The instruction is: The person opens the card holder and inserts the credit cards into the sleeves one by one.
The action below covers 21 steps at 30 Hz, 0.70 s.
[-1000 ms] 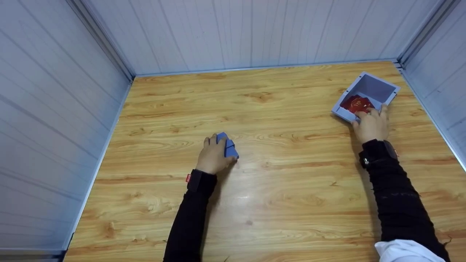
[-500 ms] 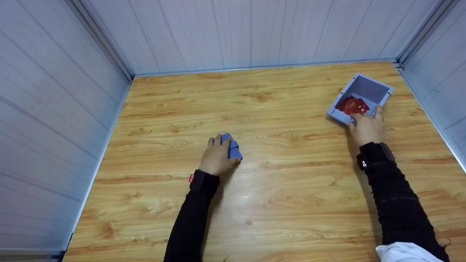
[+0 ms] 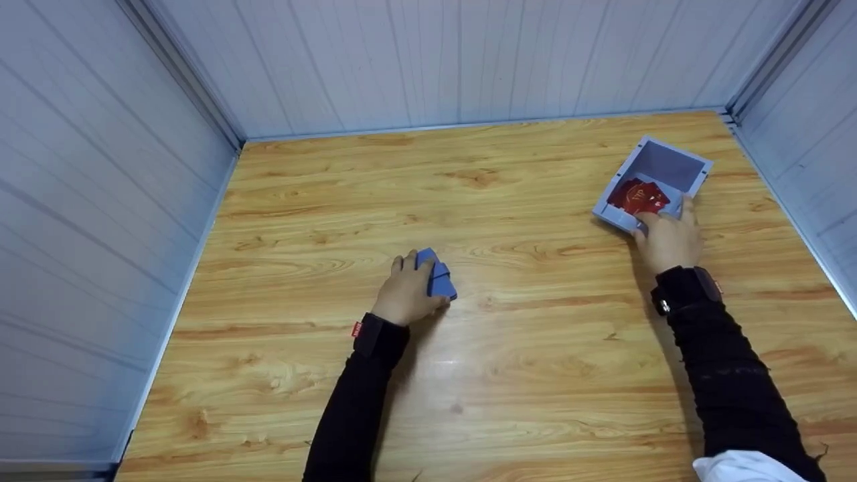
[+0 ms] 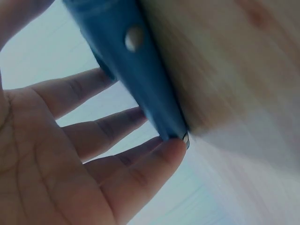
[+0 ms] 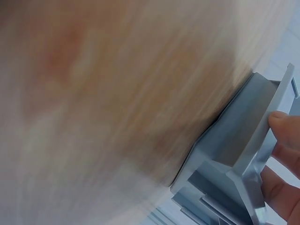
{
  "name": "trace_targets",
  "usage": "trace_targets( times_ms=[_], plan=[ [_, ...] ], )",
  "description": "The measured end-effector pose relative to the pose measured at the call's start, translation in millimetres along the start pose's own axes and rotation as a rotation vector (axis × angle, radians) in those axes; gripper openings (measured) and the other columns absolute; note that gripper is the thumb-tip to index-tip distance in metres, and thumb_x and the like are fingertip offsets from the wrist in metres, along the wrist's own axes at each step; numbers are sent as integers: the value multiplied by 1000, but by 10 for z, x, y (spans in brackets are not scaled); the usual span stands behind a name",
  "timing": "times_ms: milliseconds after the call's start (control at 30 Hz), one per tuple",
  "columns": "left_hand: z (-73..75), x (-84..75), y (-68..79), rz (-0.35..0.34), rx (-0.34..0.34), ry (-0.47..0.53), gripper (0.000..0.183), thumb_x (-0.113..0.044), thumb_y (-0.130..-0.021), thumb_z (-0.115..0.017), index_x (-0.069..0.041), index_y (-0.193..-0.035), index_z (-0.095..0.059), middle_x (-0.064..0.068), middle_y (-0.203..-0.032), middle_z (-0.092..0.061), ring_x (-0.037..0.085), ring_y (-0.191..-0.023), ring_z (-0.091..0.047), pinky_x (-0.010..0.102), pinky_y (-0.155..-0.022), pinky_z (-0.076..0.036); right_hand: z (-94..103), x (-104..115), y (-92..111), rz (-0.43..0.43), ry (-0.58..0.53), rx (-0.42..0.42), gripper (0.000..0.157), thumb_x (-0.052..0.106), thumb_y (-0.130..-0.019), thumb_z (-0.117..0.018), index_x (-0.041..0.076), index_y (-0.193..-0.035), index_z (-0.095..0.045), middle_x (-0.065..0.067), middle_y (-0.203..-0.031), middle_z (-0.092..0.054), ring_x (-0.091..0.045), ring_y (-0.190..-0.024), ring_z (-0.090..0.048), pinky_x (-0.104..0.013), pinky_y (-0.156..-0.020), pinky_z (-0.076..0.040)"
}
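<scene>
My left hand [image 3: 406, 293] grips a small blue wallet [image 3: 440, 280] near the middle of the wooden table, with the thumb at its near end and fingers along its far side. In the left wrist view the wallet [image 4: 136, 70] stands on edge close over the table, a round metal snap on its side. At the back right, my right hand [image 3: 669, 242] holds the near rim of a grey plastic box [image 3: 606, 213]. Red cards [image 3: 639, 197] with gold "VIP" lettering lie inside it. The right wrist view shows fingers over the rim of the box [image 5: 234, 140].
The wood-grain table [image 3: 321, 181] is bounded by a white panel wall [image 3: 428, 60] behind and by panels at left and right. The box stands near the back right corner. Bare tabletop stretches between the two hands.
The box has slid left and slightly nearer under my right hand, with the cards in it. My left hand and the wallet have shifted right and a little nearer.
</scene>
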<state>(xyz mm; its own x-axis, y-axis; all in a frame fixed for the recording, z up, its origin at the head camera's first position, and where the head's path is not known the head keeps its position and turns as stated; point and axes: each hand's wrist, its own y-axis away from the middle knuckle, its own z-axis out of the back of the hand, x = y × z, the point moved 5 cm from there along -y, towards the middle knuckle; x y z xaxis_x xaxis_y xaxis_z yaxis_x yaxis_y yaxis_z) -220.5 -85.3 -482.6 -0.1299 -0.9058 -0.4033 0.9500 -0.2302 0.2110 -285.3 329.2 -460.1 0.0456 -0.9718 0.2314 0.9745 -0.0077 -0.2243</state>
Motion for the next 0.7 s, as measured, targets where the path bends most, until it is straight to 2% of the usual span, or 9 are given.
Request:
trace_targets(
  times_ms=[100, 267, 333, 500, 700],
  plan=[
    [-12, -41, 5, -7, 19, 4, 80, -41, -88, -70, -11, -153, -33, 23, -160, -20, 47, -147, -17, 56, -111, -37, -9, 31, 15, 27, 10, -1, 32, 14, -89, -67, -2, -117, -66, -34, -99, -66, -53, -136, -33, -49, -124, -5],
    [-37, -119, 11, -41, 29, -4, 80, -40, -88, -70, -11, -153, -32, 23, -160, -20, 47, -147, -17, 56, -112, -36, -13, 109, 33, 74, 19, -8, 31, 15, -88, -68, -1, -115, -67, -33, -99, -67, -55, -131, -38, -49, -124, -6],
    [-48, -148, 10, -57, 28, -16, 80, -40, -88, -70, -10, -153, -33, 24, -160, -21, 47, -147, -18, 55, -113, -35, -9, 144, 54, 71, 7, -1, 31, 14, -88, -68, -1, -115, -67, -33, -102, -66, -55, -137, -30, -52, -123, -9],
    [-77, -227, 9, -99, 20, -47, 80, -41, -87, -71, -9, -151, -36, 25, -158, -25, 48, -146, -21, 55, -114, -33, -22, 207, 93, 75, -2, 12, 31, 14, -88, -67, 0, -116, -67, -33, -107, -65, -54, -142, -22, -58, -119, -16],
    [-141, -304, 12, -131, 31, -51, 79, -42, -86, -72, -10, -151, -37, 23, -159, -24, 46, -146, -20, 54, -114, -34, -37, 271, 128, 123, 9, -21, 30, 13, -87, -69, 0, -113, -68, -31, -103, -67, -54, -138, -30, -56, -120, -17]
  ],
)
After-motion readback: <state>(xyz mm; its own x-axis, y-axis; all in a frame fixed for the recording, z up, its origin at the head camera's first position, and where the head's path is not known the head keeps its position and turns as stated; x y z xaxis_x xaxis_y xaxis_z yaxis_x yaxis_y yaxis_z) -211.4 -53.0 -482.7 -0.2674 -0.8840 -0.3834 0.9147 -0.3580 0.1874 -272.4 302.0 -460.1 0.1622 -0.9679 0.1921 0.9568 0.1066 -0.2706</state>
